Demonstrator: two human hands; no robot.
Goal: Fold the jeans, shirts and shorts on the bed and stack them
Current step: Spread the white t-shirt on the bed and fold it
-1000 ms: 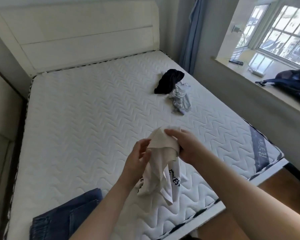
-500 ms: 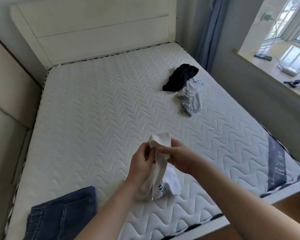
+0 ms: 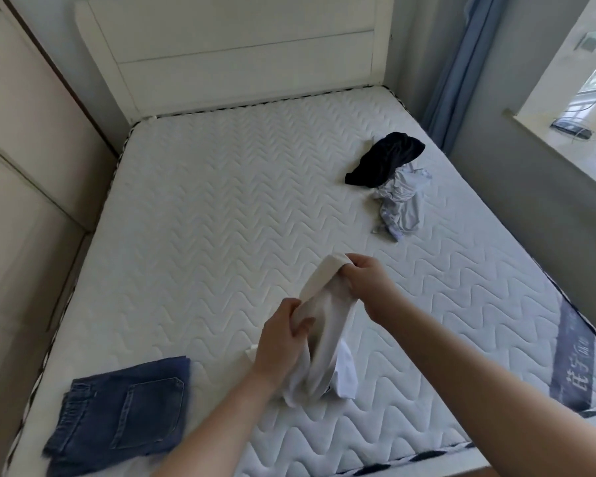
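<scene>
Both hands are up over the bed [image 3: 221, 218], and they've got the white shirt [image 3: 324, 325] bunched between them. The right hand [image 3: 365, 280] has the far, upper end of it, fingers [image 3: 353, 270] curled in and pinching the cloth. The left hand [image 3: 279, 339] grips lower down, nearer the foot of the bed, fingers [image 3: 301, 327] wrapped around the gathered fabric. The shirt runs taut-ish between the two grips and then hangs down, its lower end touching the mattress just below the left hand.

The folded jeans [image 3: 121, 414] lie flat on the bed at its near left corner, back pocket facing up, well apart from the shirt. Over toward the far right side of the bed there's a crumpled black garment [image 3: 386, 160], and touching it on the near side a crumpled light grey-blue garment [image 3: 401, 204]. Both sit loose and unfolded.

The white headboard [image 3: 241, 53] stands at the far end of the bed, a blue curtain [image 3: 458, 63] hangs off its right corner, and a window sill [image 3: 561, 139] runs along the wall to the bed's right.
</scene>
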